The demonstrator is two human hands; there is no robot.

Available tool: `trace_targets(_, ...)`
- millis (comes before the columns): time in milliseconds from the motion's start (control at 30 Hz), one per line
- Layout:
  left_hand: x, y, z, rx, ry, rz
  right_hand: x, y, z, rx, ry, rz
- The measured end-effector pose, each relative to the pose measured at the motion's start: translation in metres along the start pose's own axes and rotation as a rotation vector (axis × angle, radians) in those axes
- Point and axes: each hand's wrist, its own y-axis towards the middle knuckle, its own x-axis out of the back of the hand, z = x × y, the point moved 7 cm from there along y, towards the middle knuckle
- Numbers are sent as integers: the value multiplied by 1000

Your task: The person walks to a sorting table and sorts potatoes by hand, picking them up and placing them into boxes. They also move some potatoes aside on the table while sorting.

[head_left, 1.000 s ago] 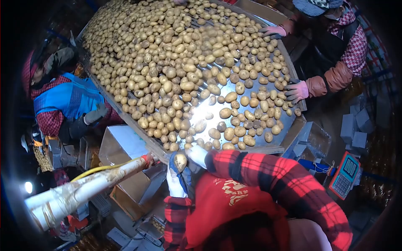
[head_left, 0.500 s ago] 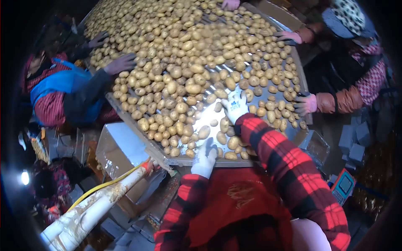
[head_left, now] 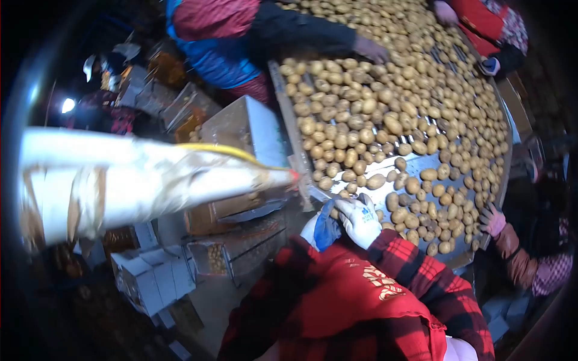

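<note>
My left hand point(head_left: 323, 228), in a white glove with a blue palm, is at the near corner of the sorting table, its fingers curled upward. Right against it is my right hand point(head_left: 360, 220) in a matching white glove, fingers bent over toward the left palm. Between the two gloves a small tan bit of a potato point(head_left: 335, 213) shows; the rest is hidden by the fingers. Just past my fingertips lie loose potatoes point(head_left: 376, 182) on the bare metal surface point(head_left: 388, 171), with many more spread across the table beyond.
A thick white taped pipe point(head_left: 156, 186) with a yellow cord reaches to the table corner from the left. Cardboard boxes point(head_left: 241, 129) stand beside the table. A co-worker's gloved hand point(head_left: 370, 49) is over the potatoes at upper left; another's pink glove point(head_left: 494, 220) rests at the right edge.
The view has swung left and down. My hands, apart over the potatoes before, are now together at the table's near corner. The pipe fills more of the view.
</note>
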Motion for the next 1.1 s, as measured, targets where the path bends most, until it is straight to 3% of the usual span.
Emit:
trace_targets(33,11,-11,-6,-21,-109,-60,-4,1,7,7,79,67)
trace_targets(67,22,-24,-10,-37,-221,-118,-2,2,16,70,101,9)
trace_targets(167,50,-74,-33,-127,-88,-172,2,4,21,59,82,62)
trace_targets(200,64,-88,-43,-148,-163,-54,3,3,18,49,41,74)
trace_targets(267,172,-86,-61,-314,-265,-43,2,4,4,49,6,72)
trace_targets(400,157,-161,-128,-669,-235,-148,2,-33,-28,-32,-89,21)
trace_targets(500,168,-185,-185,-819,-165,-231,10,-45,-28,-81,-89,52)
trace_targets(567,178,-194,-211,-1012,662,-547,7,-53,-33,-48,-131,-9)
trace_targets(633,153,-194,-210,-1076,1281,-742,13,-49,-26,-41,-84,30)
trace_targets(700,127,-185,-210,-1052,1706,-814,10,-48,-32,-1,-76,16)
trace_targets(800,115,-182,-224,-1361,2542,-982,9,-36,-34,-90,-108,168)
trace_targets(867,125,-188,-259,-1460,1893,-702,8,-33,-43,-148,-133,137)
trace_targets(900,146,-183,-283,-1295,1013,-368,12,-32,-38,-224,-104,146)
trace_targets(1000,181,-176,-333,-1156,731,-425,4,-32,-39,-269,-161,122)
trace_targets(1067,181,-174,-349,-1067,304,-238,-7,-31,-43,-379,-243,112)
trace_targets(1100,178,-174,-356,-1023,86,-165,-13,-29,-42,-290,-235,-23)
